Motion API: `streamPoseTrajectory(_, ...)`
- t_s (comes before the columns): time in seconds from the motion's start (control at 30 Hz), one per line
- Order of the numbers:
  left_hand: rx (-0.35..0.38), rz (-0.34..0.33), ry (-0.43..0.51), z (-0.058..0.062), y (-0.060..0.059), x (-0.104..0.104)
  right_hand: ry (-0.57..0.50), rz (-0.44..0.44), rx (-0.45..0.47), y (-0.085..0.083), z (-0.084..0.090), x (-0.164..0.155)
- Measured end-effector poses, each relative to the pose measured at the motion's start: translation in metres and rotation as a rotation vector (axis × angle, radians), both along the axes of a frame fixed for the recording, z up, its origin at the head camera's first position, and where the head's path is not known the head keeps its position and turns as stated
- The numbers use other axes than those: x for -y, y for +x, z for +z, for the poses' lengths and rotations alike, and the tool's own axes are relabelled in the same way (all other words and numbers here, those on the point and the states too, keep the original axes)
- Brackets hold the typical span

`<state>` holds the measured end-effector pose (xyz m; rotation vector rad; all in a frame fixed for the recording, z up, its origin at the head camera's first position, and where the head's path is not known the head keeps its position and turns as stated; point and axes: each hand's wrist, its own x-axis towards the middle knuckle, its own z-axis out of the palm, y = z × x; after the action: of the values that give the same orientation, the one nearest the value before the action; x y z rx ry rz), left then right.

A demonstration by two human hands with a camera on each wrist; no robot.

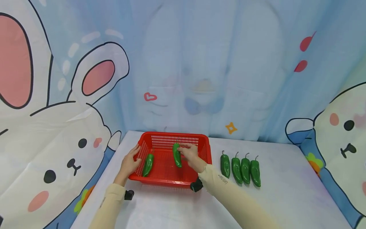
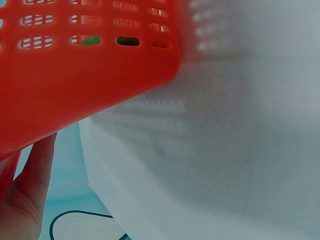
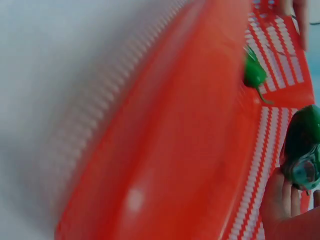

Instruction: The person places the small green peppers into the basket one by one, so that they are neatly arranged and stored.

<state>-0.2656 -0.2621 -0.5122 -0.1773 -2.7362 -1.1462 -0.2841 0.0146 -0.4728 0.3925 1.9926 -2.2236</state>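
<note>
A red plastic basket (image 1: 163,165) with perforated sides stands on the white table. My left hand (image 1: 129,164) holds its left rim, the rim passing between thumb and fingers; in the left wrist view part of that hand is hidden behind the basket wall. My right hand (image 1: 191,155) pinches a green chili pepper (image 1: 176,156) over the middle of the basket. In the right wrist view this held pepper (image 3: 305,127) is at the right edge, the fingers beneath it. Another green pepper (image 1: 148,165) lies along the basket's left side.
Several green peppers (image 1: 236,169) lie side by side on the white table (image 1: 286,190), right of the basket. Behind the table hangs a blue cartoon curtain (image 1: 171,63). A black device (image 1: 196,185) is on the right wrist, close to the basket's front rim.
</note>
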Motion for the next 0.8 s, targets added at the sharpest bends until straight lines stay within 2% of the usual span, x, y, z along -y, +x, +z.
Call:
streamPoseTrajectory(0.27, -0.004, 0.007, -0.001, -0.001, 0.000, 0.000, 0.002, -0.046, 0.052, 0.007, -0.012, 0.052)
streamPoseTrajectory(0.43, -0.024, 0.005, -0.003, -0.003, 0.001, 0.002, 0.069, -0.054, 0.043, 0.012, -0.020, 0.081)
streamPoseTrajectory(0.8, -0.079, 0.001, -0.011, -0.007, -0.001, 0.002, 0.170, -0.090, 0.052, 0.008, -0.045, 0.110)
